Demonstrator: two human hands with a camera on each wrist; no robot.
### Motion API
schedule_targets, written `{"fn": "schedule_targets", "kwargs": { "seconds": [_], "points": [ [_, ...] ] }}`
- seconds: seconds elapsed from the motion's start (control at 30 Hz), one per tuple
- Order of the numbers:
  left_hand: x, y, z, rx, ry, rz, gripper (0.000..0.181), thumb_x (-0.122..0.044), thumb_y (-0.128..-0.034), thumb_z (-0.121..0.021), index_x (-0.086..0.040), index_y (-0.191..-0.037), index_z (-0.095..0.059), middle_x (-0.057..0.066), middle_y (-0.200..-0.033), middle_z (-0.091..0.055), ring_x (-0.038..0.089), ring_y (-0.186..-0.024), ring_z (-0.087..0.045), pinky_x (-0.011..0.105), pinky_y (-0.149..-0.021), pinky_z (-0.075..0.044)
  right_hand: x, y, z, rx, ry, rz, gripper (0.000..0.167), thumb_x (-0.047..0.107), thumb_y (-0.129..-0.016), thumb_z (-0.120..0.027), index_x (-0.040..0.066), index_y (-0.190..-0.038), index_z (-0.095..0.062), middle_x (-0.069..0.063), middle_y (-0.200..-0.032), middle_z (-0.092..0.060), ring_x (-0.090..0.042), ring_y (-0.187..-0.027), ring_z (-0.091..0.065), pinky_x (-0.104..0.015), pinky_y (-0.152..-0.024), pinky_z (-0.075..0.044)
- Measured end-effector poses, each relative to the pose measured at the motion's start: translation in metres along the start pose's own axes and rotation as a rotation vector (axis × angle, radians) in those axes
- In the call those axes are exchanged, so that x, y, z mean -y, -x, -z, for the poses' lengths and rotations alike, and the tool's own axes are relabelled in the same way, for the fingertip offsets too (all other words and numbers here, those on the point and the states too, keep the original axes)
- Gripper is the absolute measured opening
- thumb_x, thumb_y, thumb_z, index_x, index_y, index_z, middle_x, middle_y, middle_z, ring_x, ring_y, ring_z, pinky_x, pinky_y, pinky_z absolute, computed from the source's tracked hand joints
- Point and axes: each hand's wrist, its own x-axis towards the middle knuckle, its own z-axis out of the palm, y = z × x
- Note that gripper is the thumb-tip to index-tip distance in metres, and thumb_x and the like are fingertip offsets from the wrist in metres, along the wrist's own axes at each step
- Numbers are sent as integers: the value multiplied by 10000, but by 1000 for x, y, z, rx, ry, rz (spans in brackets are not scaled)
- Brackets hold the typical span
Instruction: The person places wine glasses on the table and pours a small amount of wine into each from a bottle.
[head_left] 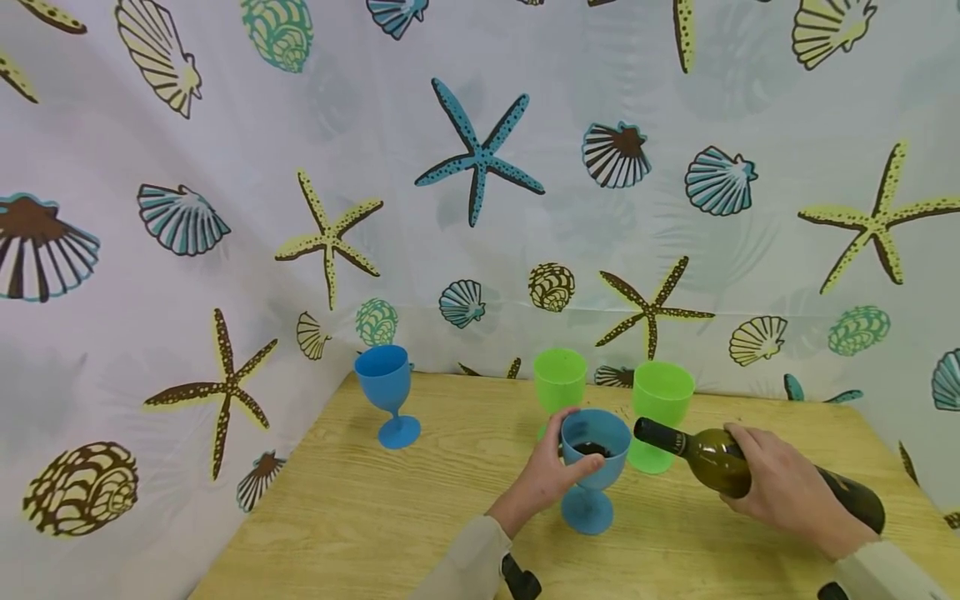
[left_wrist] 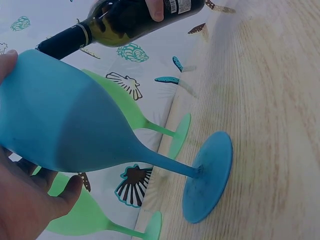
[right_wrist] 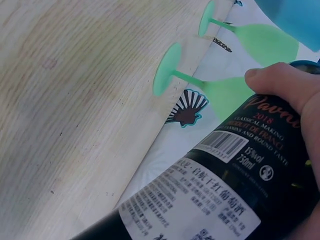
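Note:
My left hand (head_left: pixel 546 473) grips the bowl of a blue goblet (head_left: pixel 588 508), fingers on the far side and thumb at the near side. Dark liquid (head_left: pixel 594 450) shows inside its bowl. The goblet's foot (left_wrist: pixel 210 177) is at the tabletop in the left wrist view. My right hand (head_left: pixel 783 487) holds a dark green wine bottle (head_left: pixel 716 460) round its body. The bottle leans with its neck toward the goblet and its mouth a bit above its base. Its mouth is near the goblet's right rim, and no stream shows. White labels (right_wrist: pixel 190 205) face the right wrist camera.
Two green goblets (head_left: pixel 560 379) (right_wrist: pixel 270 42) stand behind the held goblet, near the back edge. Another blue goblet (head_left: pixel 382 379) stands at the back left of the wooden table (head_left: pixel 360 517). A curtain (head_left: pixel 525 250) with shells and starfish hangs behind.

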Motion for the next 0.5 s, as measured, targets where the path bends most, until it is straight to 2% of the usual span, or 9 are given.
{"fn": "schedule_targets", "kwargs": {
  "seconds": [0.13, 0.23, 0.4, 0.5],
  "points": [
    [1, 0, -1, 2, -1, 2, 755, -409, -896, -639, -231, -1490, -209, 110, -1476, -293, 316, -1340, -320, 530, -1025, -358, 0, 3, -1, -39, -38, -38, 937, 242, -516, -913, -90, -1261, -453, -251, -1042, -582, -375, -869, -604, -517, -704, -541],
    [1, 0, -1, 1, 0, -1, 748, -389, -900, -639, -227, -1490, -209, 111, -1473, -297, 316, -1336, -325, 532, -1024, -359, 2, 4, 1, -96, -98, -98, 940, 206, -520, -915, -89, -1273, -436, -242, -1025, -575, -370, -857, -598, -519, -678, -539],
    [1, 1, -1, 1, 2, -3, 766, -407, -897, -638, -205, -1495, -205, 110, -1477, -292, 314, -1343, -314, 540, -1034, -344, 10, 2, 5, -210, -232, -226, 930, 138, -543, -910, -87, -1298, -416, -267, -1073, -551, -424, -897, -576, -564, -694, -503],
    [1, 1, 0, 4, 5, -6, 782, -409, -899, -635, -177, -1501, -193, 113, -1478, -289, 314, -1347, -308, 540, -1036, -339, 14, 1, 6, -266, -335, -307, 914, 136, -580, -905, -47, -1327, -411, -258, -1135, -543, -427, -948, -565, -565, -729, -477]
  ]
}}
